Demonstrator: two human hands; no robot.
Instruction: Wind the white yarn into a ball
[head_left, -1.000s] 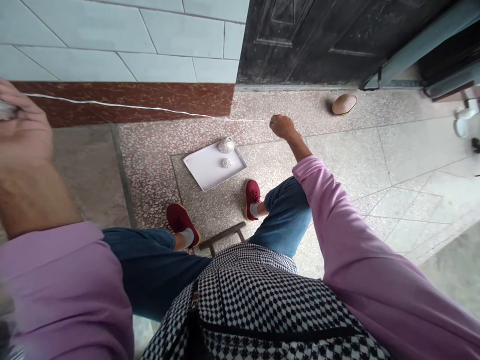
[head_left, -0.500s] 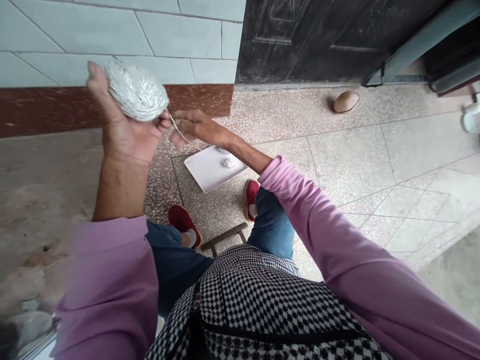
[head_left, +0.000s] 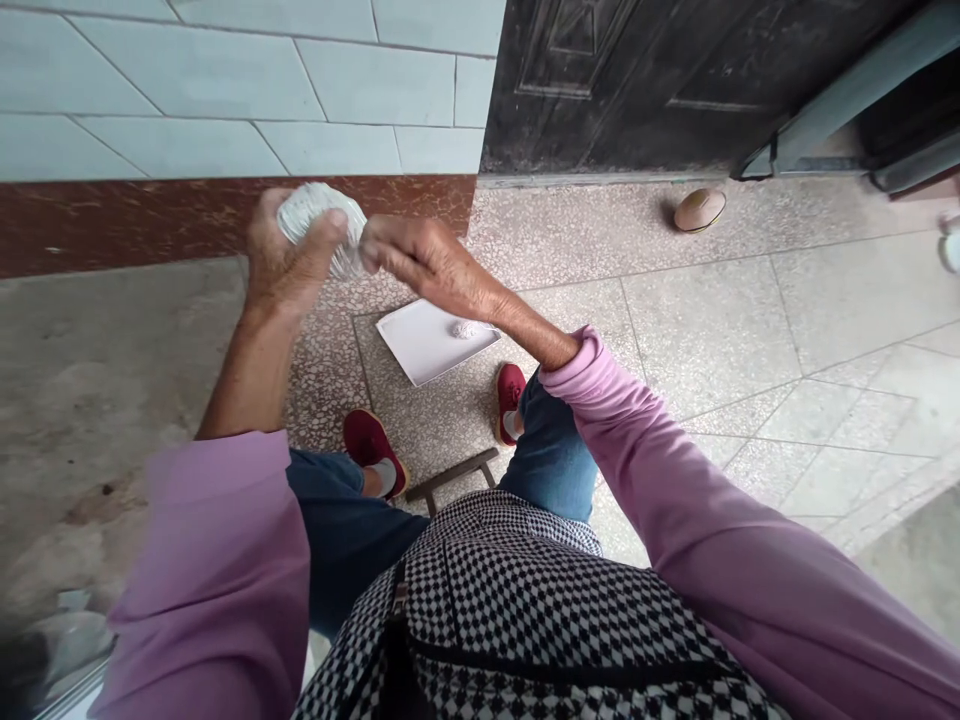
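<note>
My left hand point(head_left: 289, 255) is wrapped round a ball of white yarn point(head_left: 319, 210), its thumb lying across the near side. Held up in front of the wall's brown base, the ball is slightly blurred at its right end. There my right hand point(head_left: 427, 260) is closed, with bent fingertips pinched against the yarn. Any single strand between the fingertips is too blurred to see. Beneath my right forearm, a white tray point(head_left: 416, 345) lies on the floor. It carries a small crumpled-looking white bundle point(head_left: 463, 328), partly covered by the arm.
My red shoes point(head_left: 367, 438) stand on the speckled floor either side of a brown wooden bar point(head_left: 454, 475). A tiled wall point(head_left: 210, 75) rises ahead, beside a dark door point(head_left: 600, 90). A tan rounded object point(head_left: 699, 210) lies near the door. A clear container point(head_left: 71, 645) shows lower left.
My left hand has turned, dropped and come right with the yarn ball, its thumb now over it. My right fingers have closed in at the ball's end; the loose strand no longer shows.
</note>
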